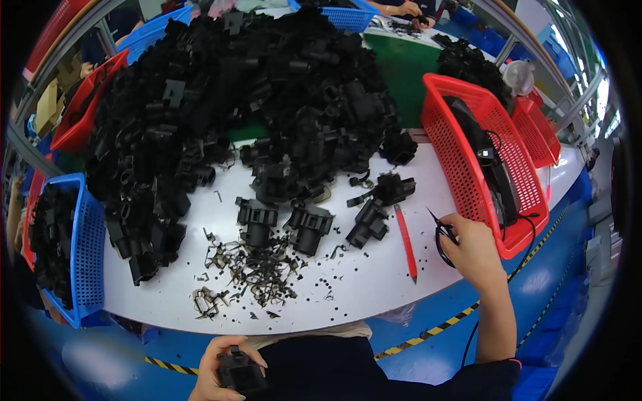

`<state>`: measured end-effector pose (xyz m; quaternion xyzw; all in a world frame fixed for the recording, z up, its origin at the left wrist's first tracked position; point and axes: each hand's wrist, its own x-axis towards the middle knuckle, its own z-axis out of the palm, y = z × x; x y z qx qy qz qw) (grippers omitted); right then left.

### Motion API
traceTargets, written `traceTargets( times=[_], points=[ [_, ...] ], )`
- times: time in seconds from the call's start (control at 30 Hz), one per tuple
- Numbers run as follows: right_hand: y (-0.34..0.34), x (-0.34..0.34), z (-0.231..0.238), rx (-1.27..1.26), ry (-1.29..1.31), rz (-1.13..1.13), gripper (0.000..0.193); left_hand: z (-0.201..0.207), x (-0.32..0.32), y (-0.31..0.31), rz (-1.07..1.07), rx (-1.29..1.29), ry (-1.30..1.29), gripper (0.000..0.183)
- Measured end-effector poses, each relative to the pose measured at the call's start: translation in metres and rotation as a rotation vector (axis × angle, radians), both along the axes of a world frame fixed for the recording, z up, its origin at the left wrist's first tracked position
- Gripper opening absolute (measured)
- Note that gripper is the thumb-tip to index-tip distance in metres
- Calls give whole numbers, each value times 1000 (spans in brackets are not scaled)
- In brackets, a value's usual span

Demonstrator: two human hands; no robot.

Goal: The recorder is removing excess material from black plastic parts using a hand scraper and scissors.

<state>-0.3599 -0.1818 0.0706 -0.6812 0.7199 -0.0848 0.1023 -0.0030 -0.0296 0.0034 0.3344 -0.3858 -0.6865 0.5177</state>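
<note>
A person's left hand (pixel 224 371) clasps a black plastic part (pixel 243 371) on the near side of a white table (pixel 374 284), while the right hand (pixel 476 250) grasps a pointed black tool (pixel 441 233) over the table's right end. A heap of black parts (pixel 234 73) covers much of the table's far side, and a red basket (pixel 447 142) stands at the table's right.

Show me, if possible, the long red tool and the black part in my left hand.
Long red tool (pixel 406 244): head view, middle of its shaft.
Black part (pixel 243 375): head view, middle of its body.
</note>
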Motion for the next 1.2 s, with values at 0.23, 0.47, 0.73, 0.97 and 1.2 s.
traceTargets(
  times=[0.23,0.47,0.73,0.97,1.2],
  points=[
    [-9,-2,-32,-199,194,144,33,11,-18,-2,100,114,-173,86],
    [-11,24,-53,35,203,192,24,19,-37,-10,224,99,-50,72],
    [-21,16,-41,-84,138,117,13,15,-28,-18,324,110,-82,76],
    [22,54,-20,29,-92,255,26,13,-19,-24,448,86,-100,79],
    [25,86,-43,166,-45,340,34,0,-20,-28,405,139,-40,74]
  ],
)
